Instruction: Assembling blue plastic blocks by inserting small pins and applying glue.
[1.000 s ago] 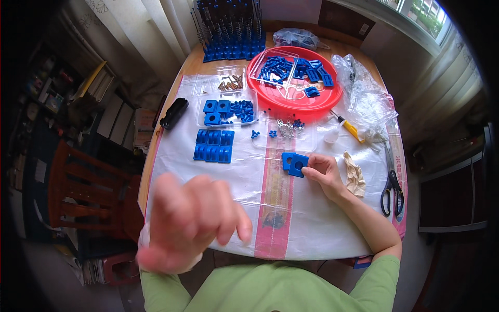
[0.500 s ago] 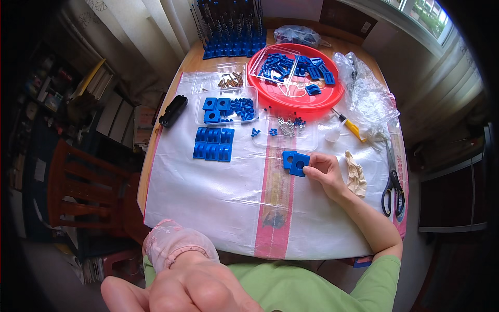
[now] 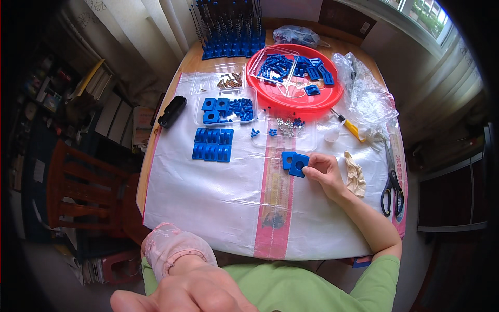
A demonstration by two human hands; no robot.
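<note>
My right hand (image 3: 326, 175) pinches a blue square plate with a round hole (image 3: 298, 165) between thumb and fingers. Behind it, partly covered, lies a second blue holed plate (image 3: 286, 158) on the white sheet (image 3: 208, 192). My left hand (image 3: 195, 291), below a pink sleeve cover (image 3: 174, 249), is raised close at the lower edge. Its knuckles show, but the fingers run out of the picture. Left of centre sit several blue ribbed blocks (image 3: 212, 144) in rows. A clear tray (image 3: 199, 115) beyond them holds blue holed plates and small blue parts.
A red basin (image 3: 330, 101) with blue parts stands at the back. White rings (image 3: 287, 126) lie in a clear lid. On the right are scissors (image 3: 393, 195), a beige glove (image 3: 355, 177), a yellow-handled tool (image 3: 355, 130) and plastic bags (image 3: 364, 93). A black case (image 3: 173, 111) sits left.
My left hand has shifted slightly downward, with more of it out of the picture. My right hand and the plate it pinches stay nearly still.
</note>
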